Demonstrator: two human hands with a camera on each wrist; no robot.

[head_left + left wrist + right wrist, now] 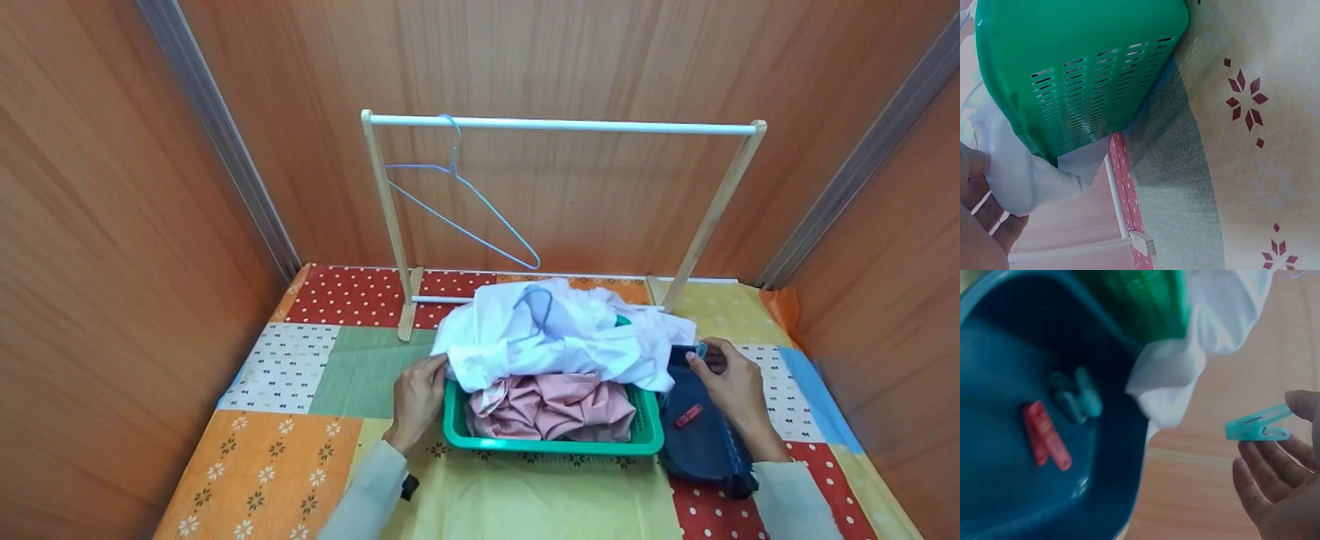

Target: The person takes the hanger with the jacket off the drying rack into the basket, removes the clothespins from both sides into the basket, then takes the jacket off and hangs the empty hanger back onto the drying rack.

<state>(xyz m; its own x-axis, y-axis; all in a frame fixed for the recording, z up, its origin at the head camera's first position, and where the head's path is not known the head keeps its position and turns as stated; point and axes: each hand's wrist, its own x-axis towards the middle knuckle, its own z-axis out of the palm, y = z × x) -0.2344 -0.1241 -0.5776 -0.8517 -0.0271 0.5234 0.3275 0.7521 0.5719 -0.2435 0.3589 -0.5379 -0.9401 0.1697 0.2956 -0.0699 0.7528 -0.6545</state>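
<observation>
My left hand (418,397) pinches the edge of a white garment (555,341) at the left of the green basket (553,448). In the left wrist view its fingers curl at the cloth (1022,174) beside the slotted basket wall (1084,79). A dark hanger hook (541,300) shows on the garment, which lies over the basket. Between thumb and fingers, my right hand (731,382) holds a light blue clothespin (1255,424) above the dark blue basin (694,450). A red clothespin (688,416) and a teal clothespin (1078,394) lie in the basin.
Behind the basket stands a rack with a white rail (600,126) and wooden legs. A blue wire hanger (495,214) hangs near its left end. Pink cloth (555,409) fills the basket front. Wooden panels (112,225) enclose the patchwork-covered surface (285,450).
</observation>
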